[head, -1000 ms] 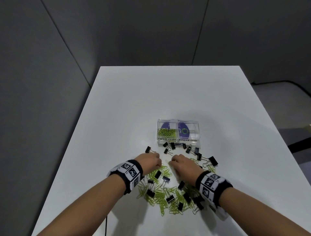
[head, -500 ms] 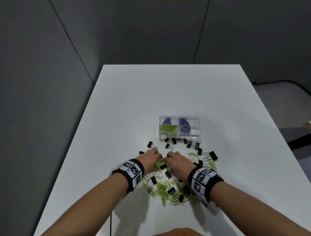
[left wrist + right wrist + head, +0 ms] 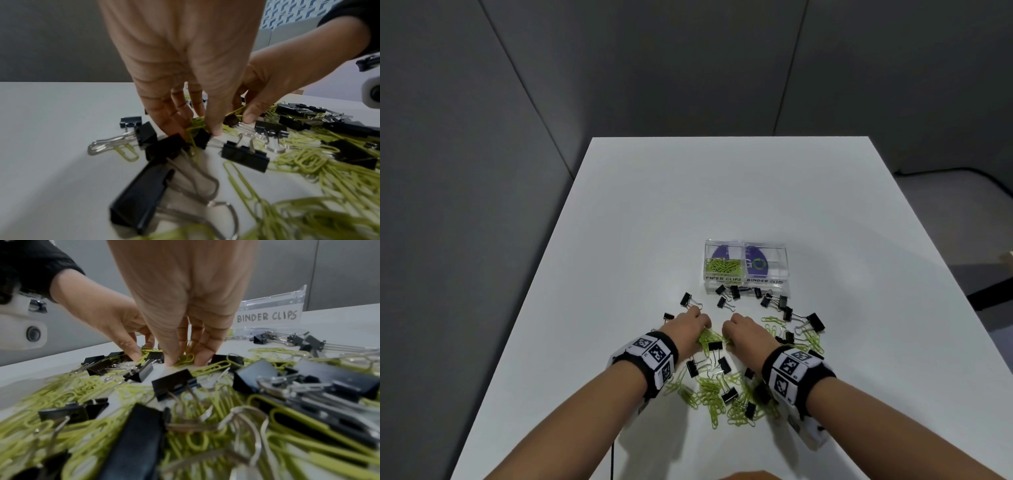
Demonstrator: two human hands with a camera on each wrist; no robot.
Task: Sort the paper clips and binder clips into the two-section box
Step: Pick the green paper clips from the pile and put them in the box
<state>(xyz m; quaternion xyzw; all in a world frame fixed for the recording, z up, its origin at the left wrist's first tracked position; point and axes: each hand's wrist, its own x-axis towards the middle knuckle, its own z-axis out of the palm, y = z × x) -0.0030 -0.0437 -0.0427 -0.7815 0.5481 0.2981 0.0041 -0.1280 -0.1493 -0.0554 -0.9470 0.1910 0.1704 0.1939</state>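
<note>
A clear two-section box (image 3: 745, 287) stands past the pile; its left section, marked PAPER CLIPS, holds green paper clips (image 3: 723, 266), and its right section (image 3: 269, 316) is marked BINDER CLIPS. Green paper clips (image 3: 710, 394) and black binder clips (image 3: 728, 397) lie mixed on the white table (image 3: 654, 205). My left hand (image 3: 700, 330) and right hand (image 3: 729, 330) meet at the pile's far side. The left hand (image 3: 197, 129) pinches a bunch of green paper clips between thumb and fingers. The right hand (image 3: 183, 360) pinches green paper clips against the table.
Loose binder clips (image 3: 777, 301) lie just before the box and out to the right (image 3: 815, 321); two more (image 3: 686, 299) sit left of the hands. Grey walls stand behind and to the left of the table.
Both hands have drawn back a little into the pile and closed toward each other, with green paper clips now bunched between their fingers.
</note>
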